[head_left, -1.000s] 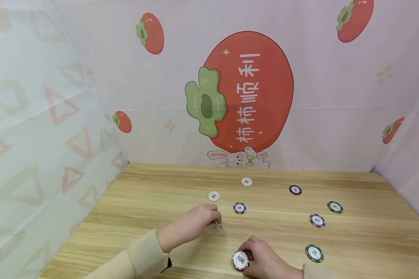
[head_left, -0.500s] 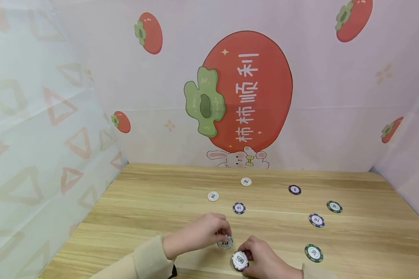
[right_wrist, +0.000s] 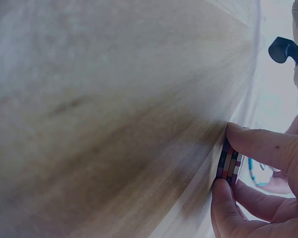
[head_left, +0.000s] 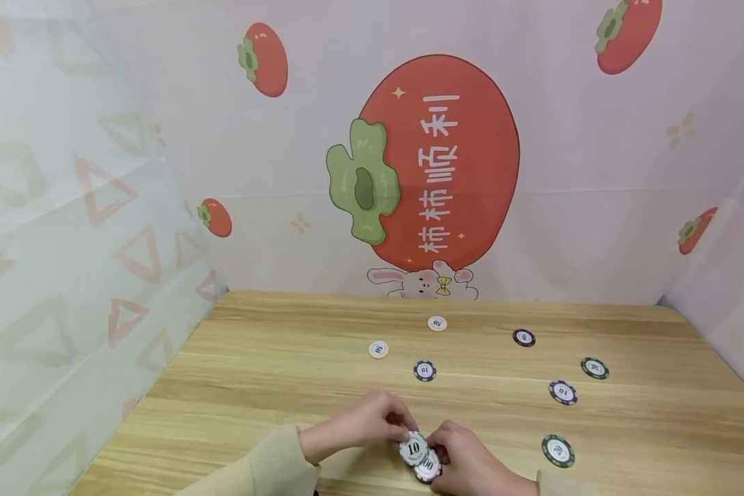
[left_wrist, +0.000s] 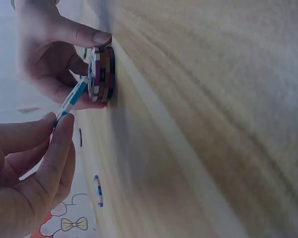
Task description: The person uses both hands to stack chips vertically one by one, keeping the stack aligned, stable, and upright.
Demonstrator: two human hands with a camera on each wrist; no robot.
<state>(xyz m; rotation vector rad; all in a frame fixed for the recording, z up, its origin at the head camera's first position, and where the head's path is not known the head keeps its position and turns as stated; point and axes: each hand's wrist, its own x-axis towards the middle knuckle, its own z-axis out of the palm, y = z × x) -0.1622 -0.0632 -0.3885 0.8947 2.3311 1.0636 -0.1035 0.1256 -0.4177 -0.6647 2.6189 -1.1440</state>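
Between thumb and fingers my left hand [head_left: 372, 421] pinches a white and teal chip marked 10 [head_left: 414, 448], tilted, its edge over a short stack of chips [head_left: 429, 468]. My right hand [head_left: 471, 460] grips that stack by its sides on the table. In the left wrist view the teal chip [left_wrist: 72, 100] slants with its far edge at the top of the stack [left_wrist: 103, 74]. The right wrist view has the stack [right_wrist: 229, 163] between the right thumb and fingers, with the teal chip [right_wrist: 260, 172] behind.
On the wooden table [head_left: 254, 358] several chips lie flat: two white 50 chips [head_left: 378, 350] [head_left: 437, 324] at the back, a blue 10 chip [head_left: 424, 370] nearer, and a green 20 chip [head_left: 559, 450] with other dark-rimmed chips to the right. A patterned cloth hangs behind.
My left hand has moved right and toward the front edge with the teal chip, bringing it from the table to the stack. My right hand has stayed at the stack.
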